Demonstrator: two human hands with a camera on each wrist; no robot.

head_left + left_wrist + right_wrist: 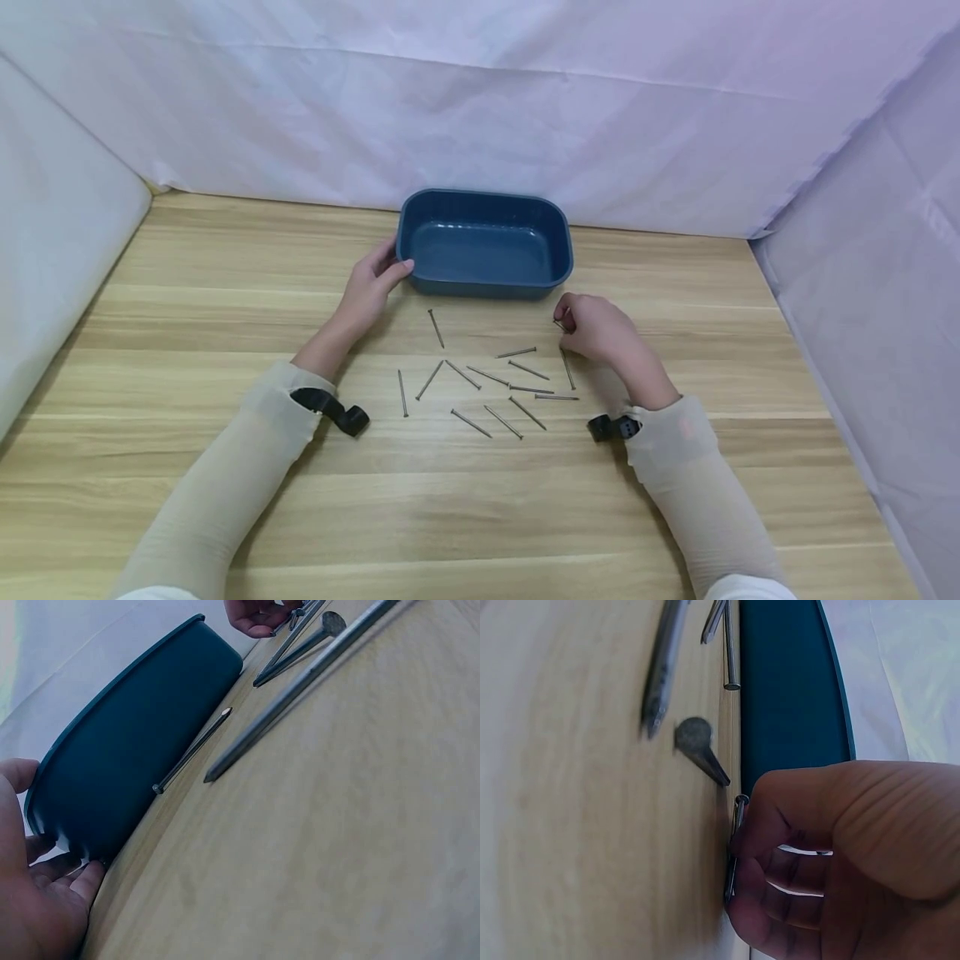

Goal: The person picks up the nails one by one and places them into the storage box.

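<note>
A dark blue plastic tray [483, 208] stands at the back middle of the wooden table. My left hand [392, 257] holds its near left corner, thumb at the front and fingers along the left side; the left wrist view shows the left hand [52, 847] cupped round the tray [135, 750]. My right hand [564, 321] is just in front of the tray's right corner and pinches one steel nail [736, 832] between thumb and curled fingers [780, 825], against the table. Several loose nails [480, 383] lie scattered between my forearms.
White cloth walls close in the table at the back and both sides. One nail [191, 750] lies close along the tray's front wall. Bare wood [450, 500] stretches toward me in front of the nails.
</note>
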